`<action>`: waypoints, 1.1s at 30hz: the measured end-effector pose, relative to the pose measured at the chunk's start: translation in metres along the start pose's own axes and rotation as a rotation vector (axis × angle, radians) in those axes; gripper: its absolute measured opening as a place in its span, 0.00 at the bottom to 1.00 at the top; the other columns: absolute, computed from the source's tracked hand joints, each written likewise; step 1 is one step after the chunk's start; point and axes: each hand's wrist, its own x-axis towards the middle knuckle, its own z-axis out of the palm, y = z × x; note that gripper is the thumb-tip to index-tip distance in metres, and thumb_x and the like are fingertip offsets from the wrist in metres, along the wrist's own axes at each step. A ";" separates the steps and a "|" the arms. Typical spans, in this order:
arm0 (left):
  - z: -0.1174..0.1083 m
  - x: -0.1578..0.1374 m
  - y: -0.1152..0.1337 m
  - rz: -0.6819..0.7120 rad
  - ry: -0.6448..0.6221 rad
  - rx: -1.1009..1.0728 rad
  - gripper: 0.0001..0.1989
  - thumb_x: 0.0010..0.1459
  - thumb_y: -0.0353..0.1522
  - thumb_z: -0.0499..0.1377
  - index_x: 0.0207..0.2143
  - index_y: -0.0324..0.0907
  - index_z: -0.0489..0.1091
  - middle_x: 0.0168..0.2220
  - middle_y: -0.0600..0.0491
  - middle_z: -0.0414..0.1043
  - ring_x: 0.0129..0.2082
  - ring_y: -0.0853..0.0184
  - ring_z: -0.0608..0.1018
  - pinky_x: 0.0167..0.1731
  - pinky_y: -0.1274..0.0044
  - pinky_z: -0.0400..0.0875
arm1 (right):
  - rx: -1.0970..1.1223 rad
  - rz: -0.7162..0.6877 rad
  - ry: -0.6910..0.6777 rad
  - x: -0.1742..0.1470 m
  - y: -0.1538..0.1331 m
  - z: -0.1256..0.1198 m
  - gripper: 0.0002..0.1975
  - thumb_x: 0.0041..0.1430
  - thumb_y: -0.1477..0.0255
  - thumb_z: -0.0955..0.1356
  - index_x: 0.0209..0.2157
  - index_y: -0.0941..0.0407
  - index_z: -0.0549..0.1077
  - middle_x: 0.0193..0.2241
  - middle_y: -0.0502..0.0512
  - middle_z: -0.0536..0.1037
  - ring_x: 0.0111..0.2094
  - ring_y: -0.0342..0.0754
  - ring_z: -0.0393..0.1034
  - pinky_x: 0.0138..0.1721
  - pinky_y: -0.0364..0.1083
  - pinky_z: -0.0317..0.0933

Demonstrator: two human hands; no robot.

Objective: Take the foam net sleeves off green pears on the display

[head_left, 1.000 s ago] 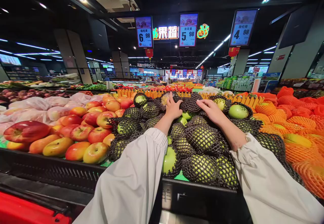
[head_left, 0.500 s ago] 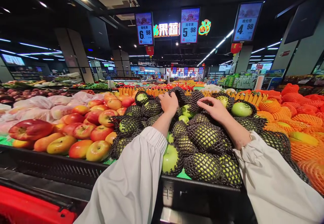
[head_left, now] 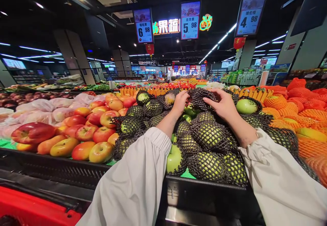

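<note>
Near the back of a heap of green apples in black foam nets, a netted green apple is held between my two hands. My right hand grips its right side, thumb on the near face and fingers over the top. On the left side, my left hand is closed against it, its fingertips partly hidden. Dark netting covers nearly all of this apple. Below my hands lie more netted apples, and one green apple with its net pulled partly down sits at the front edge.
Red-yellow apples fill the display to the left, with bagged fruit beyond them. Orange-netted fruit lies on the right. A low yellow picket fence runs behind the heap. A red edge is at lower left.
My right hand has moved from spread fingers to a grip on the netted apple. My left hand has shifted right to the same apple, uncovering a pale fruit behind. The view has tilted slightly.
</note>
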 end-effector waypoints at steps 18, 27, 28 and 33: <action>-0.001 0.007 -0.006 0.040 0.089 0.174 0.23 0.63 0.48 0.56 0.24 0.41 0.62 0.20 0.57 0.60 0.19 0.74 0.66 0.18 0.82 0.54 | 0.271 0.235 0.329 0.003 -0.010 -0.001 0.09 0.48 0.66 0.69 0.32 0.52 0.72 0.17 0.46 0.68 0.18 0.48 0.65 0.23 0.49 0.63; -0.011 0.008 -0.026 0.254 -0.051 1.044 0.16 0.57 0.23 0.54 0.48 0.39 0.66 0.53 0.43 0.70 0.54 0.61 0.73 0.56 0.70 0.66 | -0.014 0.098 0.507 0.003 -0.008 -0.010 0.16 0.62 0.56 0.61 0.29 0.52 0.68 0.32 0.54 0.74 0.39 0.52 0.71 0.40 0.52 0.68; -0.011 0.007 -0.030 0.231 -0.132 1.205 0.19 0.56 0.25 0.56 0.51 0.37 0.65 0.55 0.41 0.69 0.57 0.58 0.71 0.58 0.69 0.64 | -0.046 0.074 0.514 0.002 -0.007 -0.010 0.16 0.60 0.55 0.64 0.29 0.52 0.67 0.32 0.54 0.73 0.39 0.51 0.71 0.42 0.51 0.67; -0.006 0.005 -0.042 0.153 -0.348 1.483 0.30 0.53 0.31 0.65 0.57 0.35 0.62 0.64 0.35 0.60 0.64 0.50 0.64 0.62 0.65 0.59 | -0.128 0.012 0.431 0.000 -0.002 -0.010 0.21 0.48 0.65 0.73 0.43 0.53 0.65 0.40 0.56 0.74 0.41 0.53 0.72 0.46 0.53 0.66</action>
